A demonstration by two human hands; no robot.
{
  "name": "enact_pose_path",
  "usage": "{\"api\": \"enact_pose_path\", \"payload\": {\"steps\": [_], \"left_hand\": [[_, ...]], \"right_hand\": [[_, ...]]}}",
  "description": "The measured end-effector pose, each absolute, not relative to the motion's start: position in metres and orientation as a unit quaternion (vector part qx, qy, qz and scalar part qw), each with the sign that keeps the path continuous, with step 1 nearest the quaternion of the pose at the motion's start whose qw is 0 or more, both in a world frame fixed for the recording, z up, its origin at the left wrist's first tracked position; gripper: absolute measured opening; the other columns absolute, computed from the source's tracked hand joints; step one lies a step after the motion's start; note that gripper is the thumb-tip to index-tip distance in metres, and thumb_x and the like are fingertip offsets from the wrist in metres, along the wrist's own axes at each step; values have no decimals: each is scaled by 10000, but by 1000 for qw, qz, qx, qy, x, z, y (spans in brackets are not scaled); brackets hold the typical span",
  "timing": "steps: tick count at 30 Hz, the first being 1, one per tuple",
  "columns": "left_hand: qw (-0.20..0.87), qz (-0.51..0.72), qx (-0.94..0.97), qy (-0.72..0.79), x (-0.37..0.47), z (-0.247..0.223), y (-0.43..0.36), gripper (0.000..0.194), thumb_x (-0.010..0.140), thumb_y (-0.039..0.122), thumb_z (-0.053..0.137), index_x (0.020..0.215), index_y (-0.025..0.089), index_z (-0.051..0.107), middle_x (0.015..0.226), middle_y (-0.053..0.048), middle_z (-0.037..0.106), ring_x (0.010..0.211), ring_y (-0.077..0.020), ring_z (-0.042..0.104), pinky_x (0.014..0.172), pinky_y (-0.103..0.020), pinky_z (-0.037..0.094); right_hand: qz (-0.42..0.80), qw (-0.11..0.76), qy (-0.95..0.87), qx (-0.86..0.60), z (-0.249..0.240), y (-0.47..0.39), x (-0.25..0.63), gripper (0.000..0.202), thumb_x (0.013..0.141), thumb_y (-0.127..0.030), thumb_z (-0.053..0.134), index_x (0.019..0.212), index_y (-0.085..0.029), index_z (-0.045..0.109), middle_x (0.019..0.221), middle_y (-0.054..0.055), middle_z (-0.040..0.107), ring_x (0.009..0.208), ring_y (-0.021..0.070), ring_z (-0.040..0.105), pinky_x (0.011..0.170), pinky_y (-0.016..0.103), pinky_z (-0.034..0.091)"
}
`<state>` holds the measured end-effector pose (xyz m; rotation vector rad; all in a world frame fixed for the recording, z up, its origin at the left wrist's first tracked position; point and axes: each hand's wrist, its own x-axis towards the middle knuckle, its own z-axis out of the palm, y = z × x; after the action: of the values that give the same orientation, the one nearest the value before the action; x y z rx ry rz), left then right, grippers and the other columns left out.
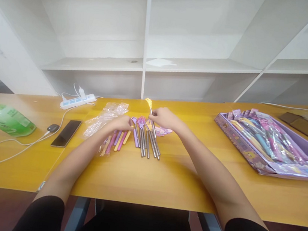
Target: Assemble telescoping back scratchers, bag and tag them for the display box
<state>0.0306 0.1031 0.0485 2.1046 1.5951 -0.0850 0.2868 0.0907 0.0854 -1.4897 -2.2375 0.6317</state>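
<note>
My right hand [162, 117] pinches a back scratcher with a yellow hand-shaped head [148, 102] and a metal rod, raised head-up over the table. Below it several more back scratchers [147, 139] lie in a fan, with purple, pink and yellow heads and bare metal rods. My left hand [123, 123] has its fingers closed over the upper ends of several coloured handles [121, 139]; what lies between the fingertips is hidden. These handles are yellow, pink and purple, lying side by side. Some at the left are under clear plastic.
Crumpled clear plastic bags [105, 116] lie behind my left hand. A phone [66, 133], a green bottle [6, 118], a cable and a power strip [78, 101] are at the left. A purple box [250, 158] of wrapped items stands at the right. White shelves [191, 65] rise behind.
</note>
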Motion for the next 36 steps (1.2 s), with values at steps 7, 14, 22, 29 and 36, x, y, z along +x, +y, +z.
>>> {"api": "enact_pose_path", "payload": {"steps": [7,14,22,29,36], "left_hand": [[292,188,814,466,16,111,73,351,1052,472,654,1228,183,750,1360,-107,778,1262,-227,729,1142,-360,553],[305,315,827,351,21,143,24,238,1094,436,678,1161,216,740,1112,-72,776,993,-170,778,927,-315,633],[134,452,822,319,23,156,2,170,1039,375,803,1171,271,828,940,-16,743,644,-83,624,593,-240,537],[-53,489,823,284,22,158,-5,155,982,342,879,1057,229,804,844,4,805,609,-81,604,557,-236,480],[-121,510,820,229,28,161,-14,102,989,207,854,1081,214,809,990,-38,862,738,-116,763,548,-210,540]], "right_hand": [[326,388,-727,-464,115,80,295,228,1047,-370,449,881,-220,491,739,-17,508,615,102,395,591,267,337],[444,607,-611,-246,138,56,304,349,876,-527,764,986,-244,590,710,-32,643,468,84,471,450,259,339],[442,632,-613,-171,146,34,301,370,895,-564,863,974,-245,696,718,-30,703,474,97,581,474,278,476],[408,629,-644,-154,145,33,303,393,932,-606,863,1016,-241,745,783,-17,749,517,101,646,536,286,563],[396,635,-654,-112,140,33,303,327,976,-559,854,1052,-247,796,805,-14,775,545,109,691,596,296,622]]}}
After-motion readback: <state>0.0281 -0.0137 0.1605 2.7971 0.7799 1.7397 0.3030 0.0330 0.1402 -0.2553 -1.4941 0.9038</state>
